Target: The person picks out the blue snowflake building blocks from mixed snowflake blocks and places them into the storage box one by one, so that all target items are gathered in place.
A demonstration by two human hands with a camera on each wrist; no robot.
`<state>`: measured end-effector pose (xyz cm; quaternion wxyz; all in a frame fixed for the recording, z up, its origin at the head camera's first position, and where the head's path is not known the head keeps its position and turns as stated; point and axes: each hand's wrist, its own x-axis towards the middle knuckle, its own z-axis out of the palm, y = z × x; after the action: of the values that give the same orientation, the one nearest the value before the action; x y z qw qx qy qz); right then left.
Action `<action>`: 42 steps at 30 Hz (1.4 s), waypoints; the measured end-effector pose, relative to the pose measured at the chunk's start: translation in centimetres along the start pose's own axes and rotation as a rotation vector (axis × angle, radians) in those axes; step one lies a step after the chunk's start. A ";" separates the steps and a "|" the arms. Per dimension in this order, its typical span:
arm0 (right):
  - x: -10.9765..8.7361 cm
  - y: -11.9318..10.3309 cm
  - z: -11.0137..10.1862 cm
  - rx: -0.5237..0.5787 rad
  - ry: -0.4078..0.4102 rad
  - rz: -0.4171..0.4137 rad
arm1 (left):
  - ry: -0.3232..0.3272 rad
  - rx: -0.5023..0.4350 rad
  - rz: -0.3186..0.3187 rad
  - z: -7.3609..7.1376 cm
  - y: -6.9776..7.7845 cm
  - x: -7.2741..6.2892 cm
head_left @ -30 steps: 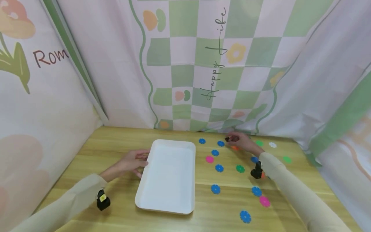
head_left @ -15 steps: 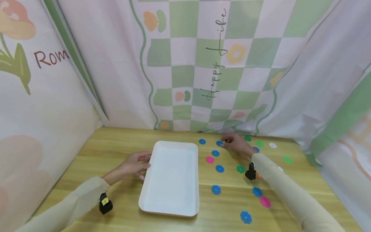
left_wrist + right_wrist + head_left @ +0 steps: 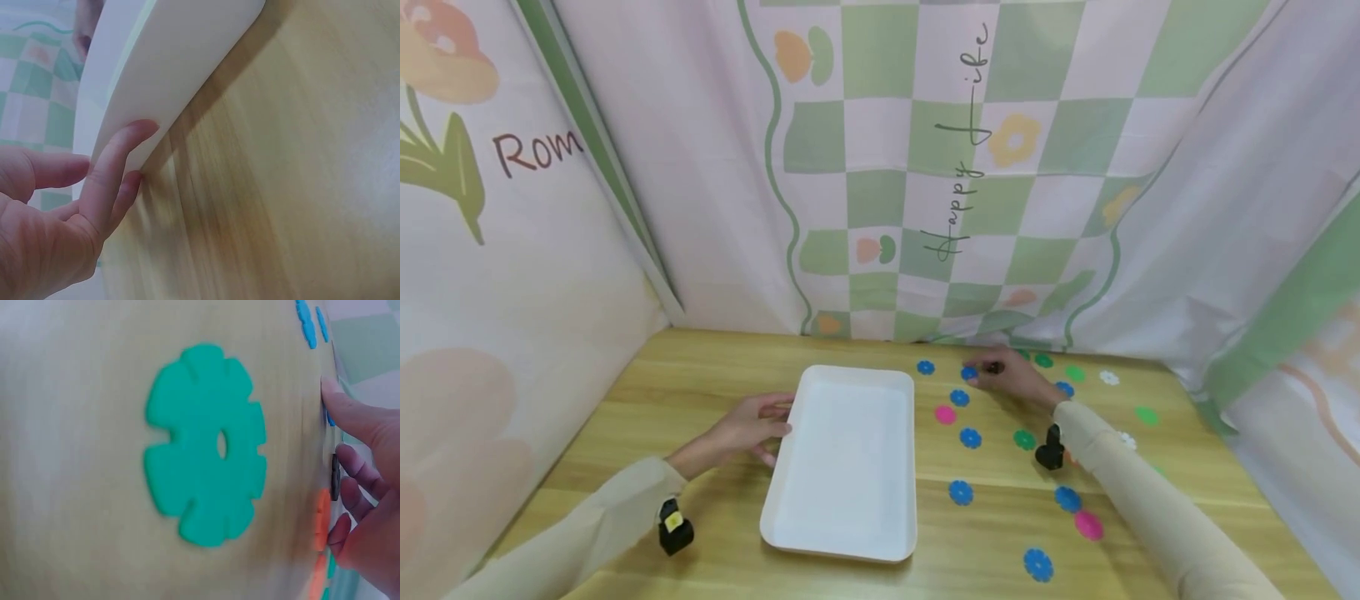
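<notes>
A white rectangular tray (image 3: 842, 467) stands on the wooden table. My left hand (image 3: 748, 429) is at its left side; in the left wrist view, extended fingers (image 3: 103, 175) rest against the outer wall and the thumb is at the rim. My right hand (image 3: 1018, 379) is at the far side of the table. A black interlocking disc (image 3: 995, 367) sits within its curled fingers, partly hidden. Thumb and forefinger touch a blue notched disc (image 3: 969, 373) on the table. Close up in the right wrist view is a green notched disc (image 3: 200, 481).
Several blue discs (image 3: 961, 492), two pink discs (image 3: 1089, 525), green discs (image 3: 1024, 439) and white discs (image 3: 1108, 377) lie scattered right of the tray. Orange discs (image 3: 322, 519) are beside the right hand. A patterned curtain (image 3: 880, 200) borders the table's back.
The right hand has moved left to the blue disc, with the black disc moving along in its fingers. The tray and left hand have shifted slightly right.
</notes>
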<state>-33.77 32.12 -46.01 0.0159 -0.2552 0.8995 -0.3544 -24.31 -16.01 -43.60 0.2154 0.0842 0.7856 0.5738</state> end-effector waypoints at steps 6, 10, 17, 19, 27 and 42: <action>-0.4 0.5 0.4 0.017 0.024 0.033 | -0.006 -0.029 -0.016 0.0 -0.3 0.0; -0.5 0.4 0.8 0.040 0.023 0.067 | -0.009 -0.063 -0.019 -0.2 -0.7 -0.1; -0.6 0.0 1.4 0.088 0.060 0.154 | 0.003 -0.055 -0.019 -0.2 -1.0 -0.3; -0.5 0.2 1.4 0.085 0.062 0.127 | 0.010 -0.045 -0.016 -0.2 -1.0 -0.3; 0.4 0.3 -1.0 0.040 0.093 0.075 | 0.013 -0.033 -0.007 0.2 -0.6 0.0; -0.3 -4.0 -5.1 0.378 0.107 0.322 | 0.008 -0.049 0.001 0.2 -0.8 0.1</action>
<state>-32.76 32.98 -39.63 0.0719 -0.0821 0.8460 -0.5220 -24.24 -16.06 -44.45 0.2139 0.0770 0.7721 0.5934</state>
